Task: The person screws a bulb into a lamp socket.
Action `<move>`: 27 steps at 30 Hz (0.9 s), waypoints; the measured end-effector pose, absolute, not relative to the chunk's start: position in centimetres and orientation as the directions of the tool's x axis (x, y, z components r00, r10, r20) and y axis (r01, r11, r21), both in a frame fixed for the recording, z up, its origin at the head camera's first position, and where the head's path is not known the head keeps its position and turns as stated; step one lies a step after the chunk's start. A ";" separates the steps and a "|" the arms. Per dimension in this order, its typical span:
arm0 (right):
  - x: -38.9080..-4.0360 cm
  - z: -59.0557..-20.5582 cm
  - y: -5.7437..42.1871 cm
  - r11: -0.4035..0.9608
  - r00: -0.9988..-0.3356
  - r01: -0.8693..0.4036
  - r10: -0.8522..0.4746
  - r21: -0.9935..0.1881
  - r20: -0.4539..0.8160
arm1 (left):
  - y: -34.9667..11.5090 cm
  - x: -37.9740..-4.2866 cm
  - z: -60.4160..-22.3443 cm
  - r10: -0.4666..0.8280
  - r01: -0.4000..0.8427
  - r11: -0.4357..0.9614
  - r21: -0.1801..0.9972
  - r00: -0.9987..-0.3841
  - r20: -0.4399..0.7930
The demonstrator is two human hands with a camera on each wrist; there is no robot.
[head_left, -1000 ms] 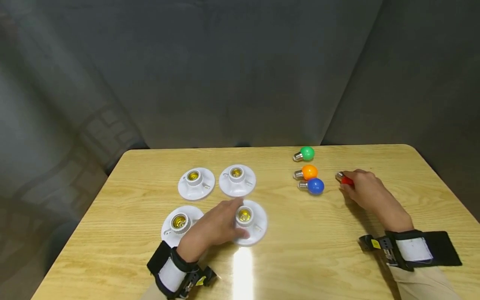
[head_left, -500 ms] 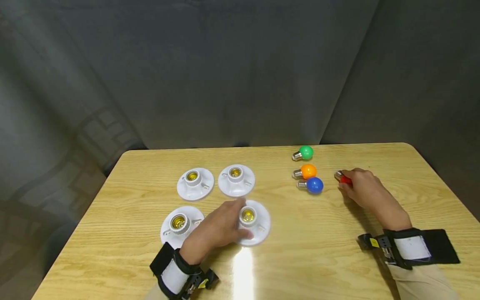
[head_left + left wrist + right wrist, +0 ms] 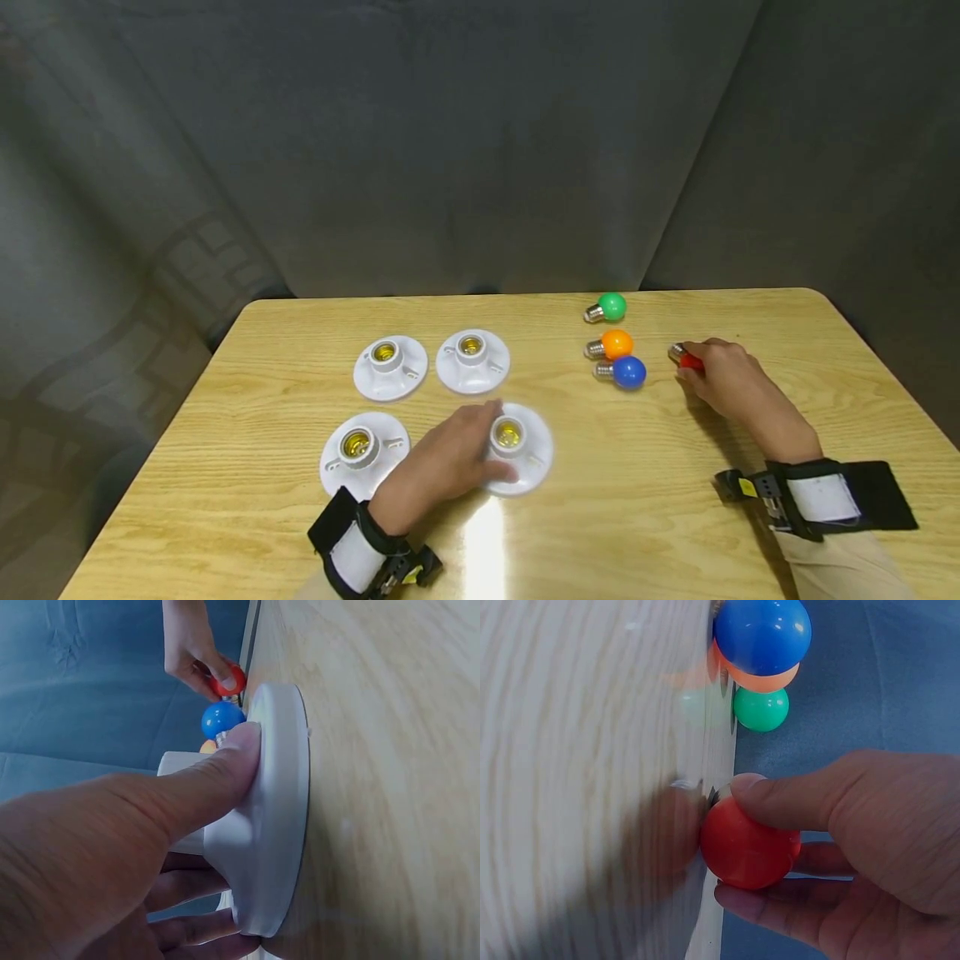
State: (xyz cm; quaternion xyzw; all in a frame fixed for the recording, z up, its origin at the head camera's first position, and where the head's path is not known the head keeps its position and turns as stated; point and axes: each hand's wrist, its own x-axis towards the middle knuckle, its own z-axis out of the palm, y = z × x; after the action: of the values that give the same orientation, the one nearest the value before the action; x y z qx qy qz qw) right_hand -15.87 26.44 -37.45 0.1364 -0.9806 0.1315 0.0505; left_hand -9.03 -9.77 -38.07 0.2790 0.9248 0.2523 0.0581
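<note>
My left hand [image 3: 457,454] grips a round white lamp socket [image 3: 531,454] with a brass-coloured inside. In the left wrist view the thumb presses on the base of this socket [image 3: 281,817] and the fingers curl round its far side, the base low at the wooden table. On the right, my right hand [image 3: 738,379] pinches a red light bulb [image 3: 692,360] between thumb and fingers, its metal screw end pointing left. The right wrist view shows the red bulb [image 3: 750,844] close at the tabletop.
Three more white sockets stand left of and behind my left hand: front left [image 3: 378,429], back left [image 3: 408,379] and back middle [image 3: 491,379]. A blue bulb [image 3: 630,372], an orange bulb [image 3: 618,343] and a green bulb [image 3: 612,306] lie between the hands. Behind the table [image 3: 615,500] hangs a dark curtain [image 3: 480,150].
My left hand has shifted the gripped socket to the right, away from the front left socket. The right hand stays in place with the red bulb.
</note>
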 end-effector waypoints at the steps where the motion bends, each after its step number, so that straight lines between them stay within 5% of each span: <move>1: -15.9 -37.5 26.4 0.928 -0.958 -0.281 -0.255 -0.245 0.135 | -9.7 -9.0 -38.1 0.542 0.485 0.722 0.494 -0.840 0.032; 27: -15.9 -37.5 26.5 0.927 -0.955 -0.289 -0.264 -0.240 0.133 | -8.6 -8.5 -39.0 0.526 0.497 0.736 0.459 -0.847 0.075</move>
State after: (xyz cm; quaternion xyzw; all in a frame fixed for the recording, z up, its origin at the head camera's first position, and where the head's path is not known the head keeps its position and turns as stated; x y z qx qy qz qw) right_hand -15.89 26.48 -37.55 0.1410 -0.9803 0.1295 0.0495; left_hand -8.50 -8.57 -38.98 0.2746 0.9313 0.2374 0.0298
